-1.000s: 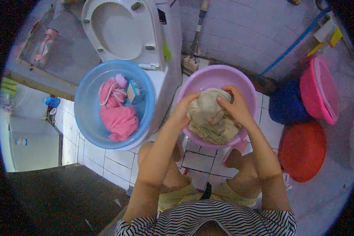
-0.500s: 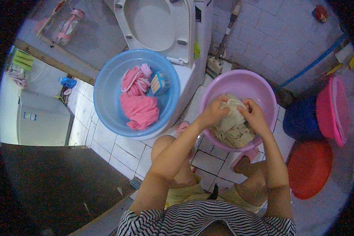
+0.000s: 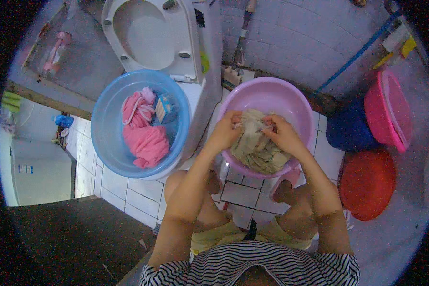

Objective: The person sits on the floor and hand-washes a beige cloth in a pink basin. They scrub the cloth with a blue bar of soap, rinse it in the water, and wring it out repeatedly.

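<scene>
Between my knees stands a pinkish-purple basin holding a crumpled khaki garment. My left hand grips the garment's left side with curled fingers. At its upper right, my right hand pinches another part of the same fabric. A stretch of cloth lies between the two hands, and the rest is heaped in the lower part of the basin. Some of my fingertips are hidden in the folds.
Left of me, a blue basin on the toilet holds pink clothes and a blue-and-white packet. To the right are a dark blue bucket, a bright pink basin and a red basin. A long-handled brush leans behind.
My hands have moved farther apart, and the fabric between them has spread from a bunched, raised fold. The whole view has shifted, placing the basins farther left.
</scene>
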`<state>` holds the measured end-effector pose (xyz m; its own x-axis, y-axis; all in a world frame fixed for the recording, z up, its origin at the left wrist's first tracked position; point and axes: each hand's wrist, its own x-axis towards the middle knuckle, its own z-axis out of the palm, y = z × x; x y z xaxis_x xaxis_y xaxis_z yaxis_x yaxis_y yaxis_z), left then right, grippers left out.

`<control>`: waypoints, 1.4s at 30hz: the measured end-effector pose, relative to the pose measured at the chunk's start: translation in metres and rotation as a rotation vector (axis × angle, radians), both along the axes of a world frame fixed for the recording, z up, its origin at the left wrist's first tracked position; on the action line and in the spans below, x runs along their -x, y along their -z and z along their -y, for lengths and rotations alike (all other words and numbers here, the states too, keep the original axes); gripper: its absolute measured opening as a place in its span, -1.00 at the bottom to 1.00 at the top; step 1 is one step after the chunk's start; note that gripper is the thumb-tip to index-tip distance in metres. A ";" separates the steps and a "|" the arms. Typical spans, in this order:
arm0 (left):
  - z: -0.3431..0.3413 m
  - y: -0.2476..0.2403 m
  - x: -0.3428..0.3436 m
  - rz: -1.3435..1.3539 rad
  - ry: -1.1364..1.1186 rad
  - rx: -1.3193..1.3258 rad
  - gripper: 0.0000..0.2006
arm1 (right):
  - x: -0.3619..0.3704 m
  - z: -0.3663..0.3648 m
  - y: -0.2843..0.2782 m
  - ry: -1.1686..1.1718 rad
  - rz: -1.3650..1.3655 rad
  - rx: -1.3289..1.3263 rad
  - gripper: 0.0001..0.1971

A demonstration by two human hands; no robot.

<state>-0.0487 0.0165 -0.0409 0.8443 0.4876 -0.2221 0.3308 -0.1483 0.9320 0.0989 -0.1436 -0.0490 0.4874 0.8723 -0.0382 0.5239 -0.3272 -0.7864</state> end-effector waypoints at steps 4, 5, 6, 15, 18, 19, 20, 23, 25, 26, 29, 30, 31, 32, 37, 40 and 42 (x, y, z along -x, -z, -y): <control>-0.006 0.004 -0.005 0.137 -0.059 0.384 -0.57 | 0.011 -0.007 -0.009 0.055 -0.103 -0.068 -0.76; -0.006 0.006 -0.005 0.164 -0.072 0.418 -0.58 | 0.015 -0.009 -0.013 0.045 -0.141 -0.047 -0.77; -0.005 0.008 -0.006 0.191 -0.086 0.451 -0.60 | 0.020 -0.010 -0.016 0.034 -0.180 -0.025 -0.77; 0.009 -0.002 -0.010 0.288 -0.110 0.856 -0.82 | 0.031 -0.021 -0.004 0.190 -0.245 -0.094 -0.79; 0.013 0.013 -0.016 0.208 -0.149 0.804 -0.86 | 0.019 -0.019 0.005 0.294 -0.247 -0.115 -0.72; 0.014 0.015 -0.018 0.146 -0.146 0.798 -0.85 | 0.018 -0.020 0.008 0.332 -0.240 -0.136 -0.68; 0.016 0.017 -0.020 0.087 -0.141 0.794 -0.85 | 0.021 -0.023 0.004 0.333 -0.203 -0.185 -0.69; 0.024 0.027 -0.016 0.136 0.011 0.785 -0.85 | 0.034 -0.024 -0.020 0.280 -0.139 -0.266 -0.72; 0.025 0.018 -0.015 0.109 0.074 0.599 -0.83 | 0.044 -0.017 -0.034 0.176 -0.151 -0.225 -0.73; 0.025 0.004 -0.014 0.075 0.089 0.426 -0.82 | 0.048 -0.014 -0.035 0.134 -0.130 -0.203 -0.74; 0.028 0.030 -0.007 0.162 0.065 0.589 -0.72 | 0.058 -0.009 -0.040 0.005 -0.078 -0.147 -0.71; 0.028 0.033 -0.005 0.175 0.060 0.599 -0.71 | 0.062 -0.008 -0.044 0.003 -0.107 -0.144 -0.73; 0.028 0.036 -0.003 0.194 0.052 0.627 -0.70 | 0.065 -0.008 -0.048 0.002 -0.136 -0.140 -0.76; 0.029 0.038 -0.002 0.214 0.044 0.655 -0.69 | 0.067 -0.007 -0.051 0.000 -0.164 -0.135 -0.78; 0.033 0.053 -0.004 0.363 -0.007 0.870 -0.64 | 0.063 0.000 -0.040 -0.145 -0.099 -0.183 -0.80; 0.033 0.060 -0.006 0.469 -0.034 1.024 -0.61 | 0.053 0.006 -0.031 -0.075 0.030 -0.310 -0.76; 0.035 0.064 -0.007 0.533 -0.046 1.113 -0.59 | 0.050 0.001 -0.040 0.005 0.167 -0.334 -0.70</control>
